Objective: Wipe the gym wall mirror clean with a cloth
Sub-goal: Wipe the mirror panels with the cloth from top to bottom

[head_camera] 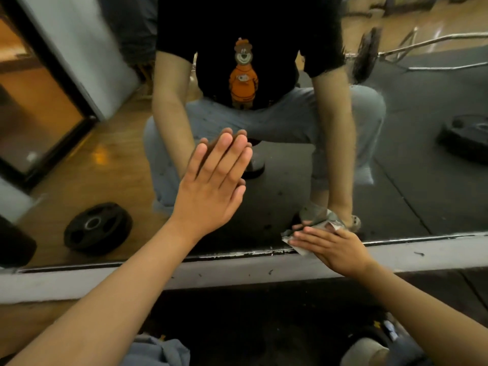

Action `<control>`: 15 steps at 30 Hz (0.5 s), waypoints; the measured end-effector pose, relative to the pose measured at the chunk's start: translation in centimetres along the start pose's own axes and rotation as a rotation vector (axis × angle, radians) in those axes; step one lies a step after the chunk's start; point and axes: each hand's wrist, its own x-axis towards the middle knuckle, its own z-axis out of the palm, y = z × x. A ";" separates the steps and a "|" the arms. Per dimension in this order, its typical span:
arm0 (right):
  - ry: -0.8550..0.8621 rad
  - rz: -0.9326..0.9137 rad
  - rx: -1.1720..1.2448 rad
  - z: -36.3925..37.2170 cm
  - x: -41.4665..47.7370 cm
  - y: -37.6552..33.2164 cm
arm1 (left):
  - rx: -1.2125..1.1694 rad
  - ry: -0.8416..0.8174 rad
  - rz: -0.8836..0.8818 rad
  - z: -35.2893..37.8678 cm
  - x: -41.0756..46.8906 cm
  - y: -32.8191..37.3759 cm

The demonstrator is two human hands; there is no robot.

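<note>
The left arm reaches forward and up from the near left, forearm bare, wrist bent back so that the left hand (211, 186) lies flat against the large frameless glass wall mirror (422, 154). Its fingers are straight and held close together, pointing up and a little to the right, with the palm on the glass; it holds nothing, and its own reflection meets it fingertip to fingertip. The right arm comes in from the near right, lower down, and angles left towards the bottom edge of the glass. The right hand (332, 247) is spread out almost flat, fingers extended to the left and laid over a crumpled pale grey-white cloth (298, 249), pressing it against the mirror without curling round it. The cloth sits at the very bottom of the glass, just above the pale grey painted ledge (237, 270) that runs under the mirror, and pokes out beyond the fingertips to the left; it lies well to the right of, and below, the left hand. A round black weight plate (97, 228) shows reflected in the glass at the far left, on a wooden floor.
</note>
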 end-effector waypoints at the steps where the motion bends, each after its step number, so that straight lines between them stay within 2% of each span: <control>1: 0.013 0.012 0.014 0.1 0.0 -0.1 | -0.004 0.001 -0.005 -0.1 0.0 0.1; 9: 0.131 0.075 0.021 -3.0 5.3 0.7 | -0.016 -0.010 -0.015 -1.8 0.7 -0.1; 15: 0.383 0.359 -0.076 -10.0 13.9 5.1 | 0.044 0.054 0.011 -5.7 5.5 -4.7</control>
